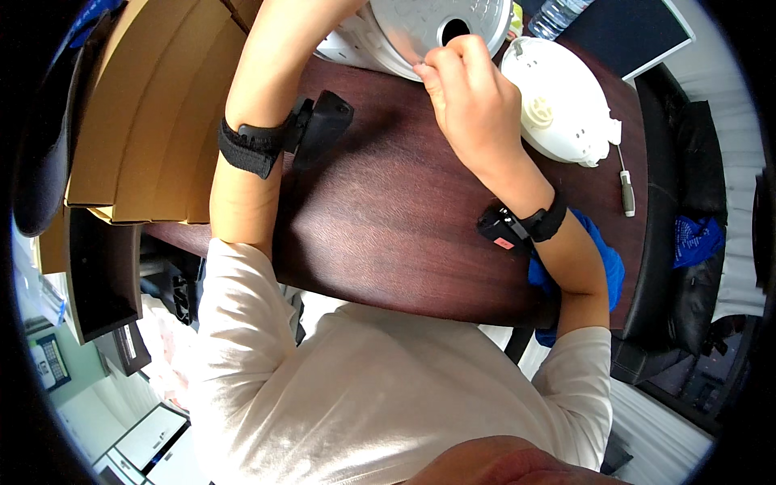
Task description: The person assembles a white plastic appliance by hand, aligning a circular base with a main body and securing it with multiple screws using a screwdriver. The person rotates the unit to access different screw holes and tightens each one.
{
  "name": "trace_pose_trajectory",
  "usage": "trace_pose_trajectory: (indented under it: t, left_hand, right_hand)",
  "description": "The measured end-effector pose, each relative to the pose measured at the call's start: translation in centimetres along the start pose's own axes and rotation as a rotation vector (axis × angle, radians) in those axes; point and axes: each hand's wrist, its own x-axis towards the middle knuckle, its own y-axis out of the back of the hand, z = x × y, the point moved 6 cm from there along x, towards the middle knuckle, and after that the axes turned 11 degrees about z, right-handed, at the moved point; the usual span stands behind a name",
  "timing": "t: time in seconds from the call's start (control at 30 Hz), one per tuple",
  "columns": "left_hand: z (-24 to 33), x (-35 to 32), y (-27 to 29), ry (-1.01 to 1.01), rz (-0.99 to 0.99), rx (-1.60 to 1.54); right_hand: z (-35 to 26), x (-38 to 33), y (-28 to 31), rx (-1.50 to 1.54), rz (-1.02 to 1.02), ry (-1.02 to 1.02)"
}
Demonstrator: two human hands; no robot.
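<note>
A white round appliance [347, 48] stands at the far edge of the table, with a silver metal disc [412, 24] on it and a dark round hole in the disc. My right hand [477, 105] is over its near rim. Thumb and index finger are pinched together there; whatever lies between them is too small or hidden to name. My left forearm [246, 194] stretches up beside the appliance, and the hand itself is past the top edge of the picture. Right of my right hand lies a white oval plastic cover [558, 113]. A screwdriver [626, 194] with a grey handle lies beside the cover.
Cardboard boxes [153, 121] stand along the left of the dark wooden table [372, 242]. A blue cloth [602, 259] lies under my right elbow. A clear water bottle [556, 18] and a dark panel [630, 32] are at the back right. A black sofa [687, 234] borders the right side.
</note>
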Motion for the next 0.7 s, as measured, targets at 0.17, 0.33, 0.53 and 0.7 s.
trace_pose_trajectory:
  t: [0.17, 0.33, 0.53, 0.7]
  left_hand:
    - [-2.0, 1.0, -0.7, 0.056, -0.003, -0.056]
    - [-1.7, 1.0, -0.5, 0.097, -0.002, -0.023]
    - [-1.5, 0.9, -0.6, 0.061, -0.002, -0.011]
    - [-1.4, 0.8, -0.7, 0.03, -0.005, -0.014]
  right_hand:
    - [0.7, 0.1, 0.2, 0.141, 0.02, 0.029]
    - [0.7, 0.0, 0.0, 0.162, 0.021, 0.011]
    - [0.4, 0.1, 0.2, 0.16, -0.038, -0.045]
    - [-0.1, 0.4, 0.0, 0.088, -0.05, 0.038]
